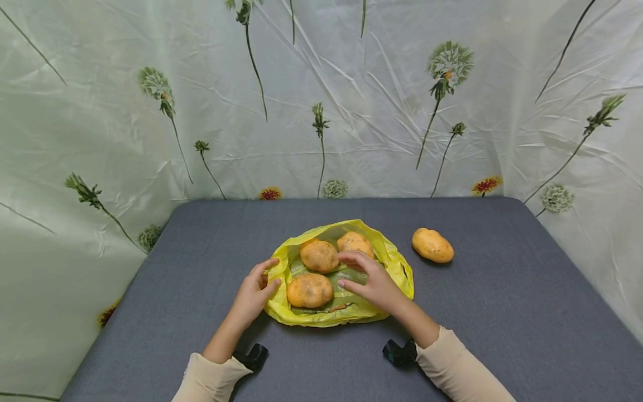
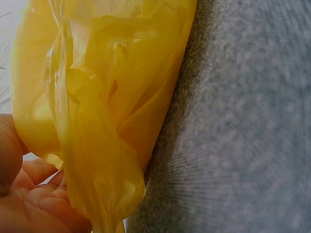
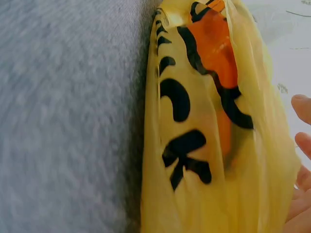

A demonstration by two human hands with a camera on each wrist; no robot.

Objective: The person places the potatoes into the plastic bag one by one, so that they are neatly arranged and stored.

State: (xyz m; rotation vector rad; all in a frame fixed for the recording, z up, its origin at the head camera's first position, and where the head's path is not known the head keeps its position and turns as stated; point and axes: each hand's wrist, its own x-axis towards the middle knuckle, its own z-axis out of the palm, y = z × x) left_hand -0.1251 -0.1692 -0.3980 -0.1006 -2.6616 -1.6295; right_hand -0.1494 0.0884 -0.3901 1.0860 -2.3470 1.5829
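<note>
A yellow plastic bag (image 1: 351, 318) lies with its mouth spread wide on the grey table. Inside it, one potato (image 1: 310, 290) is near the front, another potato (image 1: 319, 255) behind it, and a third potato (image 1: 354, 242) at the back. My left hand (image 1: 253, 290) is at the bag's left rim, thumb and fingers apart in a loose curve. Over the right part of the mouth reaches my right hand (image 1: 374, 282), its spread fingers empty, fingertips overlapping the back potatoes in the head view. The right wrist view shows the bag's printed side (image 3: 194, 121).
A separate potato (image 1: 432, 245) lies on the table to the right of the bag. Behind the grey table (image 1: 226, 223) hangs a pale curtain (image 1: 372, 111) printed with flowers. Black wrist devices show below each hand.
</note>
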